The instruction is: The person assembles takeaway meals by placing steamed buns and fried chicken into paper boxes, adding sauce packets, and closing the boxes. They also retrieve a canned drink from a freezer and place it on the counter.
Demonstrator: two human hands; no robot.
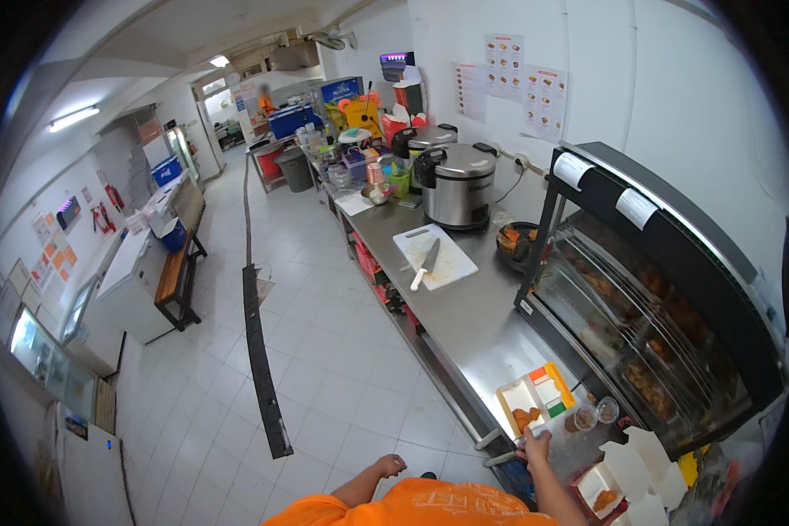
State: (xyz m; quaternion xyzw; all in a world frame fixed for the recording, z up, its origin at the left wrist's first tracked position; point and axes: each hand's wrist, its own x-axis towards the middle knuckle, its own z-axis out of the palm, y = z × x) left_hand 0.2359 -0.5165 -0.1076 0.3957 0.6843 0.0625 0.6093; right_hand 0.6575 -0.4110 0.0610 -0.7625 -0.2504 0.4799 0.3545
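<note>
My right hand (536, 448) is at the counter's front edge, against the near end of a cardboard food box (518, 396) with its lid folded back. A piece of fried chicken (525, 418) lies in that box, just beyond my fingers. A small greyish thing shows at my fingertips; whether I grip it or the box is unclear. Over the floor, in front of my orange shirt, my left hand (389, 465) hangs with curled fingers and nothing visible in it. Right of my right forearm, another unfolded box (595, 483) holds fried chicken (605, 500).
Lidded plastic cups (585, 417) stand beside the box. A glass food warmer (638, 315) borders the steel counter (463, 322). Farther along, a knife (427, 263) lies on a white cutting board (450, 266) before a large rice cooker (459, 187). A person (265, 102) stands far back.
</note>
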